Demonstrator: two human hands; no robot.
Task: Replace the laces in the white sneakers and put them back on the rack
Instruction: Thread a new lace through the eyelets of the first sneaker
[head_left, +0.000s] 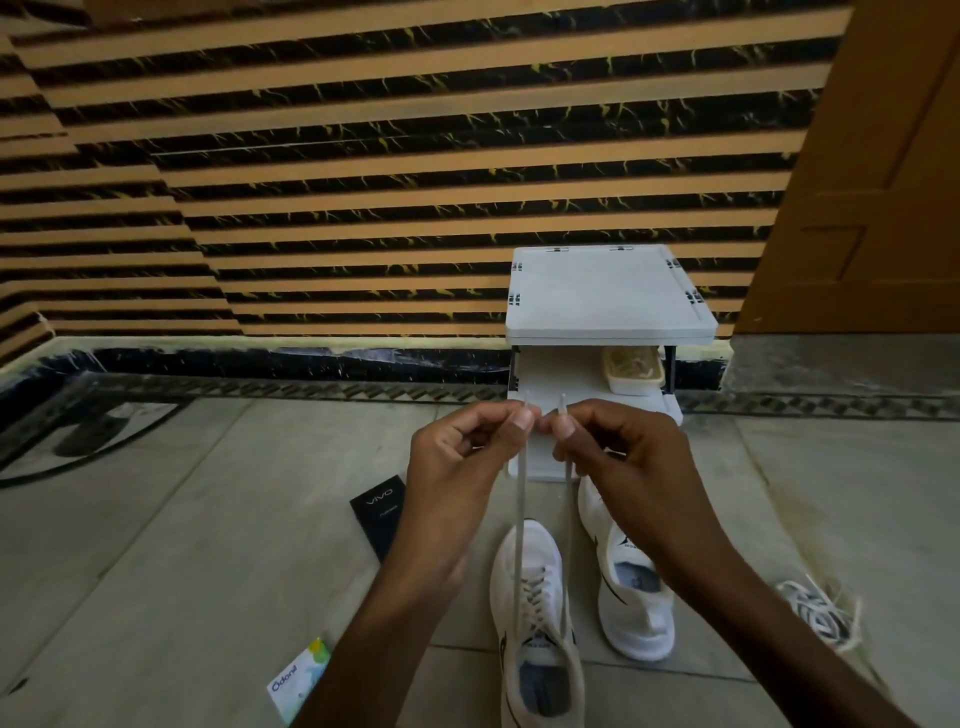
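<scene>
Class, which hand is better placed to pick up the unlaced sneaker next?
Probably right: both pinch the lace, but the right hand is nearest the unlaced sneaker; the left hand is beyond the laced sneaker.

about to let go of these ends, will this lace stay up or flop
Likely flops: the lace runs straight only because the left hand and right hand pull it taut. Its tips poke upright above the pinch, so probably stiffer.
</scene>
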